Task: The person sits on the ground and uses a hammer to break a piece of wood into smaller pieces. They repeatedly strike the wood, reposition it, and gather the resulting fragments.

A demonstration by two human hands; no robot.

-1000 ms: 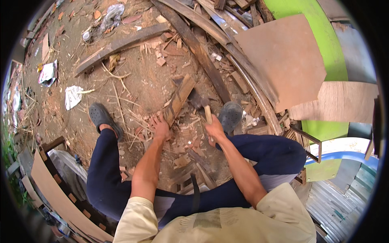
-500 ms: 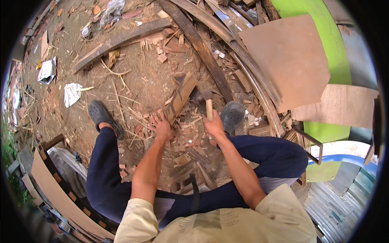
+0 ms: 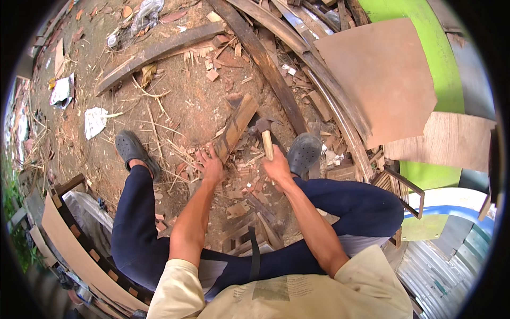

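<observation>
A short length of squared timber (image 3: pixel 237 127) lies slanted on the littered ground between my feet. My left hand (image 3: pixel 211 166) grips its near end, fingers spread along the side; the thumb is partly hidden. In my right hand (image 3: pixel 278 166) is a claw hammer (image 3: pixel 267 139), gripped by its pale wooden handle. The dark hammer head sits just right of the timber's far half, a little apart from it in the picture. Broken wood chips (image 3: pixel 249 175) are scattered between both hands.
My dark clogs stand at left (image 3: pixel 136 149) and right (image 3: pixel 304 154). A long plank (image 3: pixel 159 53) lies beyond at left. Dark beams (image 3: pixel 265 69) and a brown board (image 3: pixel 380 80) spread over the right side. A slatted wooden frame (image 3: pixel 401 191) stands by my right knee.
The hammer head has turned, now showing its claw to the right, and my right hand has drawn slightly nearer and left. My left hand and the timber stay nearly in place.
</observation>
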